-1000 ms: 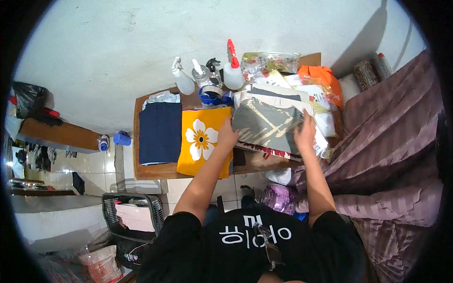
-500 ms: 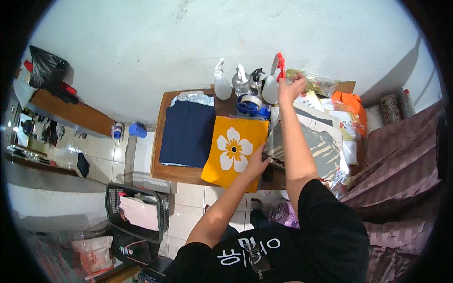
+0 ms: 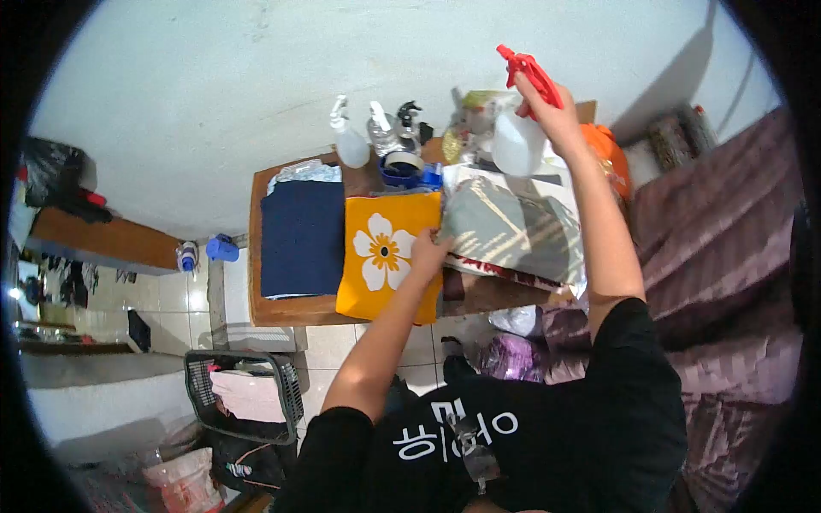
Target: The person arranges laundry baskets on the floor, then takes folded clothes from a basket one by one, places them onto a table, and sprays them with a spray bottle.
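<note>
My right hand (image 3: 552,115) is closed around the red trigger head of a translucent white spray bottle (image 3: 518,144). The bottle is held up over the back of a grey patterned cloth (image 3: 513,224), which lies on a stack at the right of the table. My left hand (image 3: 430,251) is over the right edge of a yellow cloth with a white flower (image 3: 357,286). Its fingers are closed at the left edge of the grey cloth and seem to pinch it; the fingertips are partly hidden.
Folded navy fabric (image 3: 299,239) lies at the left of the wooden table (image 3: 256,295). Along the back stand a white-topped spray bottle (image 3: 349,145), two pump bottles and a tape roll (image 3: 404,160). An orange bag (image 3: 605,154) is at right, a dark basket (image 3: 291,398) on the floor.
My right hand has lifted the red-topped spray bottle off the table's back and brought it forward over the grey cloth. My left hand stays by the cloth edges; the view has shifted.
</note>
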The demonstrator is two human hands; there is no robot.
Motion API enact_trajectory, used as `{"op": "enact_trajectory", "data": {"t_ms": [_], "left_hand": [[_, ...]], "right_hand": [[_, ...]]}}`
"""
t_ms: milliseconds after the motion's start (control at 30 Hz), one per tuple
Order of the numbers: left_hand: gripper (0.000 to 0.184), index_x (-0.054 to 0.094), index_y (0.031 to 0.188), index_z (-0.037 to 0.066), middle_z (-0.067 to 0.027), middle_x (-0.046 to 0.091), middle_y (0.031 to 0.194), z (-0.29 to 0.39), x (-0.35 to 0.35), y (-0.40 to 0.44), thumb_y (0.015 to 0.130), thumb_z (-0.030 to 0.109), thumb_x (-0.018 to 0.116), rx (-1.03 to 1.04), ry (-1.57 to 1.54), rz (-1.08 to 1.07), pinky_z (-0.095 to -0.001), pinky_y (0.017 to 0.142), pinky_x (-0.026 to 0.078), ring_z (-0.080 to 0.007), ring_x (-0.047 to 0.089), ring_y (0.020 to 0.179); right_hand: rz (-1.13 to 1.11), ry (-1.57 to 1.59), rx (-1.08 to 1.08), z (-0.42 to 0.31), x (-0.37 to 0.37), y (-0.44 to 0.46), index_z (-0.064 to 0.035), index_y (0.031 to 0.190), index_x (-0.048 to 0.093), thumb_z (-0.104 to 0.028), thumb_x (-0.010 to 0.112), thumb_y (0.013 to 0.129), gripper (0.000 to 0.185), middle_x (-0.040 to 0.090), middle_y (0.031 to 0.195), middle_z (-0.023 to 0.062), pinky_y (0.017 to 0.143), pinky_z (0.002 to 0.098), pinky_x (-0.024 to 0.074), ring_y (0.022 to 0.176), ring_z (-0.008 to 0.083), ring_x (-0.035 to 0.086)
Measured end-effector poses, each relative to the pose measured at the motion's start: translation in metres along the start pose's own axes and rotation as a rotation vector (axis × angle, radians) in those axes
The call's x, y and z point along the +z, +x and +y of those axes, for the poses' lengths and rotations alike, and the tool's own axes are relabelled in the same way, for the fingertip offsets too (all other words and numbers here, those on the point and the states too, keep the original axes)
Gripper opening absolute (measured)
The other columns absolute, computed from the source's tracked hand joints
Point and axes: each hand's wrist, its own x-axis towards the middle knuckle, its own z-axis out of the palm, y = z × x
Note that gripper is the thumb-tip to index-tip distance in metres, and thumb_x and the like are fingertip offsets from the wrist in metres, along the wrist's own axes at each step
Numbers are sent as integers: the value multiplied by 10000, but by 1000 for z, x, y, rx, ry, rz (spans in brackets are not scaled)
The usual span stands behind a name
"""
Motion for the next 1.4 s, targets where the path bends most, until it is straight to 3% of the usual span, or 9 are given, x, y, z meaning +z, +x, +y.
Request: {"op": "enact_trajectory", "data": {"t_ms": [133,267,533,700,833,933,1000,1100,1400], "left_hand": [[443,590,1031,-29,-145,633,936,-33,16,29,722,265,707,-90,-28,-151,-330,699,489,-225,612,798],[338,590,982,-13,-99,619,866,0,2,28,751,218,677,-158,-236,-291,-310,651,485,-198,595,727],[256,548,1028,-6,-93,569,999,104,-6,11,794,82,601,-302,-631,-447,-329,665,554,-192,579,848],[290,522,1074,-33,-124,592,1002,159,10,12,793,38,543,-192,-739,-494,-351,663,575,-234,614,842],[285,514,1073,-6,-112,557,1017,173,11,11,794,25,567,-174,-863,-518,-376,721,574,-236,587,881],[392,502,1125,-22,-141,587,1004,129,15,28,758,70,604,-60,-520,-370,-387,711,554,-263,609,869],[480,492,1158,-18,-172,593,976,86,4,31,722,117,642,211,120,-38,-401,783,501,-304,608,854],[468,515,1133,-14,-176,599,936,31,-20,3,716,148,652,342,226,208,-387,805,472,-310,600,846],[275,544,1110,17,-39,587,923,-81,-126,-178,850,104,568,-115,-442,-119,-248,712,460,-123,561,809]], "right_hand": [[-299,-43,108,-21,-64,-91,-69,977,608,-482,571,848,434,575,845,-4,590,255,420,734,82,506],[-575,-64,381,42,-66,-186,-54,836,639,-468,578,850,419,522,611,-13,538,266,397,578,91,460],[-140,-382,693,72,-84,-300,-12,976,601,-391,567,856,399,617,818,219,703,412,458,805,356,605],[-59,-297,170,77,-47,-333,-1,1026,572,-347,563,861,384,596,901,246,758,428,444,877,407,573],[-123,-312,325,81,-14,-326,16,983,573,-342,550,869,376,596,843,266,719,453,448,832,425,575],[-50,-476,433,101,-11,-329,13,959,594,-365,549,866,392,594,810,279,704,462,445,818,441,568],[-67,-538,409,96,-18,-332,10,873,579,-426,543,850,438,595,764,262,690,493,445,783,435,579],[-121,-471,342,67,-25,-317,-14,920,589,-390,566,849,384,595,753,241,692,460,456,772,407,592],[46,171,69,10,15,-87,-43,1079,605,-333,596,870,357,579,815,8,688,256,416,753,95,509]]}}
